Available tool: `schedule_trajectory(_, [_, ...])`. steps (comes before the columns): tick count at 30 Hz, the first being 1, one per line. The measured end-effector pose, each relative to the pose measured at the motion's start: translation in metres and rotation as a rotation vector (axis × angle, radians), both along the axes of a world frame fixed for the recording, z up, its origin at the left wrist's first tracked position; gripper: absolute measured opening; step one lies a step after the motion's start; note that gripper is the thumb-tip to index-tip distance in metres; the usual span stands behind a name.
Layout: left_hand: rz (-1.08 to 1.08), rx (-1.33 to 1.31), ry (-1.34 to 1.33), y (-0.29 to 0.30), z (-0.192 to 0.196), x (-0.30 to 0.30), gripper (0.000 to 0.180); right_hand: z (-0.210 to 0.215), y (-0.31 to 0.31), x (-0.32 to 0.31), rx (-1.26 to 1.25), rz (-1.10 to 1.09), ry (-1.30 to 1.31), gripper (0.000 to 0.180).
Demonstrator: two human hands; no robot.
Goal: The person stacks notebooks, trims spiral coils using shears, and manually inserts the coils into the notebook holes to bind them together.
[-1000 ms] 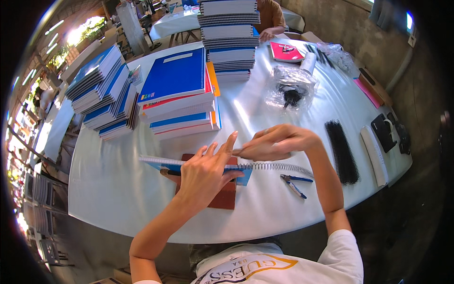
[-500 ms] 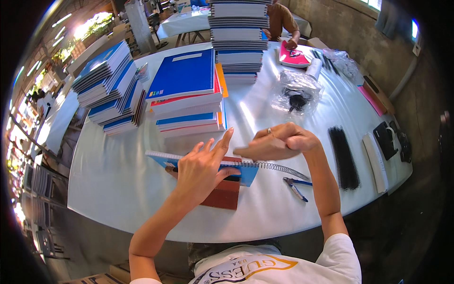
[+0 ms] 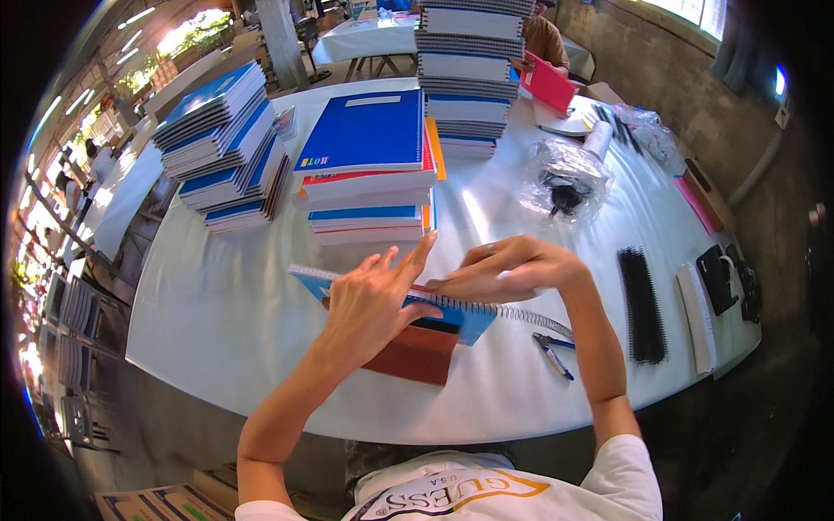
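A blue-covered notebook (image 3: 479,326) stands tilted on its edge, spine upward, against a reddish-brown block (image 3: 413,354). My left hand (image 3: 365,300) grips it, thumb on the near side and the other fingers stretched over the top. Through the holes along the spine runs a wire spiral coil (image 3: 539,318), its free end trailing off to the right. My right hand (image 3: 517,265) lies at the spine beside the coil, fingers stretched out and slightly blurred; whether the fingertips touch the wire is hard to see. Blue-handled pliers (image 3: 553,354) lie just right of the notebook.
Notebook stacks stand at the left (image 3: 221,148), the middle (image 3: 365,130) and tall at the back (image 3: 473,78). A bundle of black coils (image 3: 641,304) and a long white object (image 3: 697,317) lie rightward. Beyond the clear plastic bag (image 3: 565,178), another person handles a red notebook (image 3: 549,82).
My right hand has come down from above the notebook to its spine, fingers extending leftward. My left hand keeps its grip. The other person has raised the red notebook's cover. The view has shifted slightly.
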State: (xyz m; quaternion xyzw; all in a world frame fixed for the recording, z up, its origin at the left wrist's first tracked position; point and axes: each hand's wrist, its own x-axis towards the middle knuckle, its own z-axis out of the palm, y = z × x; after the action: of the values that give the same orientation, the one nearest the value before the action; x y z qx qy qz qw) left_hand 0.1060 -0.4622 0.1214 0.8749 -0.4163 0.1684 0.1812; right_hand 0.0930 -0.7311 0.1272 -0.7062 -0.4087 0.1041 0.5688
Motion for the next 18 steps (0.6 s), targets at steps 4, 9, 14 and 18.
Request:
schedule_trajectory(4, [0.019,0.020,0.039,0.004,0.005,0.001,0.099,-0.010,0.005,0.006,-0.457,-0.242,0.090,0.053])
schedule_trajectory(9, [0.007,0.017,-0.008,0.011,0.003,0.005,0.099,-0.009,0.012,0.005,-0.418,-0.209,0.145,0.051])
schedule_trajectory(14, [0.013,0.009,0.060,0.014,0.008,0.007,0.098,-0.003,0.016,0.009,-0.389,-0.195,0.111,0.052])
schedule_trajectory(18, [0.007,-0.015,0.005,0.018,0.010,0.013,0.097,-0.022,0.013,0.020,-0.071,-0.181,0.146,0.052])
